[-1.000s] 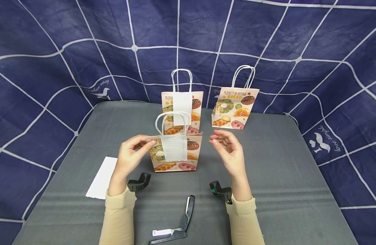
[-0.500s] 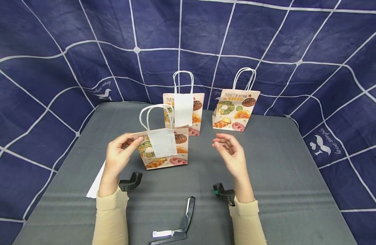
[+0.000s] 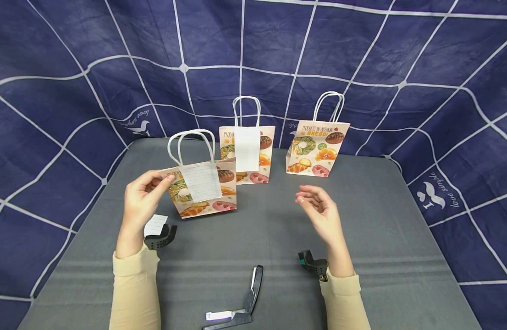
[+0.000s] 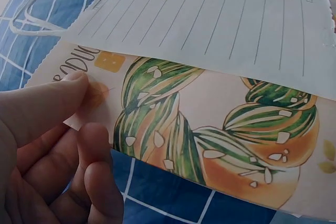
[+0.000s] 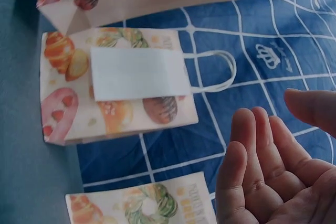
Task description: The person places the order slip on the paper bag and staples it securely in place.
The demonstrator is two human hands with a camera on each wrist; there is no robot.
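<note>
My left hand pinches the upper left edge of a paper gift bag with bread pictures and white twisted handles. A lined paper slip hangs on the bag's front; a small staple shows near its top in the left wrist view. My thumb lies on the bag's front and other fingers are behind it. My right hand hovers over the table at the right, fingers loosely curved, holding nothing. Just behind the held bag stands a second bag with a blank white slip on its front.
A third bread bag stands at the back right without a slip. An unfolded black stapler lies at the front middle. Another lined sheet lies partly hidden by my left wrist. A blue checked cloth walls the grey table.
The left hand has carried the bag left and back, tilting it slightly. The right hand, close to the bag's right edge before, has moved a little right and forward, away from it.
</note>
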